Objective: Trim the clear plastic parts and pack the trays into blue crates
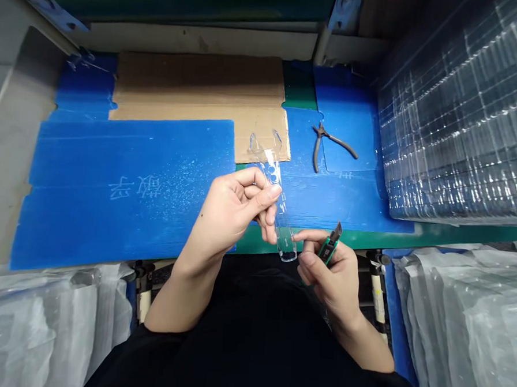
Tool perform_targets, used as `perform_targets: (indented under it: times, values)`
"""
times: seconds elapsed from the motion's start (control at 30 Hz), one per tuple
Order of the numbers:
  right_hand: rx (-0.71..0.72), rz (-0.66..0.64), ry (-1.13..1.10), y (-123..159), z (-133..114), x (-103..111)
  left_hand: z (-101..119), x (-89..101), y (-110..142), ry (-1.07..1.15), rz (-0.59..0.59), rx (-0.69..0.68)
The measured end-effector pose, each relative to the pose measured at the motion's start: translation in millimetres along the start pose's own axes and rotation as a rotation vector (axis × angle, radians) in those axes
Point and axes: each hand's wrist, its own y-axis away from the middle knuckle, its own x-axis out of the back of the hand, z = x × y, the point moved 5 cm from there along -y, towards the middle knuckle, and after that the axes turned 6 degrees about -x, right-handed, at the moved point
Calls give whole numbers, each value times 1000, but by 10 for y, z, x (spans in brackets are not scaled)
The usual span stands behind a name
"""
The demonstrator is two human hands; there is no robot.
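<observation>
A long clear plastic part (286, 235) with two prongs at its far end is pinched between the thumb and fingers of my left hand (244, 207). It is held above the near edge of the bench. My right hand (330, 272) is closed around a green utility knife (328, 248), whose blade points up and away from me. The right index fingertip reaches to the near end of the clear part, at its right side. Part of the knife's handle is hidden in the palm.
Pliers (324, 142) with grey handles lie spread on the blue sheet (349, 198) at right. Brown cardboard (194, 89) covers the back. A tall stack of clear trays (461, 129) stands at right. Plastic-wrapped stacks (464, 314) flank me on both sides.
</observation>
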Motion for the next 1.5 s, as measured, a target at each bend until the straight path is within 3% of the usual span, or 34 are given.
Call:
perform_targets:
  times: [0.37,0.57,0.63,0.8,0.9,1.07,1.17,1.3,1.5]
  values:
    - [60,-6,92,56,-45,-98,11,10,132,78,-2,-23]
    - [3,-67,31,49,-3,-124,-65,35,164,134,19,-93]
    - [-5,-72,74,49,-11,-120,-105,17,150,215,20,-123]
    - [24,-140,286,78,-63,-162,-138,-114,132,508,-82,-45]
    - [122,-119,366,146,-57,-106,-30,-48,141,512,9,-170]
    - [206,8,370,212,-22,116,-50,132,199,208,44,-335]
    - [291,57,569,173,-161,151,-127,181,294,-136,22,-495]
    - [520,89,891,156,-471,85,-138,78,434,-518,-71,-701]
    - [625,78,1098,241,-719,7,-21,-80,501,-764,-174,-815]
